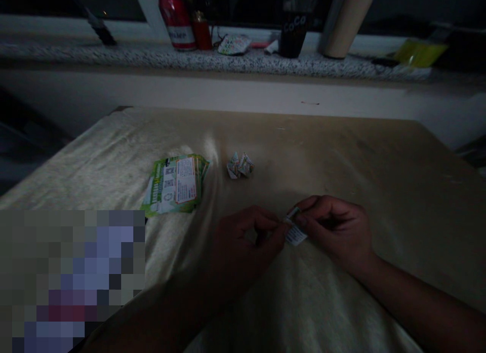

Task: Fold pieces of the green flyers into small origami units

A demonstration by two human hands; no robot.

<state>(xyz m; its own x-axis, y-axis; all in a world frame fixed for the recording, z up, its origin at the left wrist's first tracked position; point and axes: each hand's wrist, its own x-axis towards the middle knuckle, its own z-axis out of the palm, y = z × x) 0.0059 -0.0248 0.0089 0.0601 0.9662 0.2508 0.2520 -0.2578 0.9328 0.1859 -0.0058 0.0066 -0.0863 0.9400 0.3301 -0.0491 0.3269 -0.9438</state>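
Over the cloth-covered table, my left hand [246,241] and my right hand [337,229] meet at a small folded piece of printed paper [295,235]. Thumb and fingers of each hand pinch it, the left at its left edge and the right at its upper right. White with dark print shows on its lower part, some green at the top. Beyond my left hand lie two small folded paper pieces [240,165], close together and patterned in print. Left of them rests a stack of flat green printed packets [174,185].
A pale cloth [341,150] covers the table. Behind it, a speckled stone windowsill [132,54] carries a red can [178,24], a lighter [202,31], a dark cup [293,36], a cardboard tube [347,24] and a yellow item [420,52]. The lower left is blurred out in blocks.
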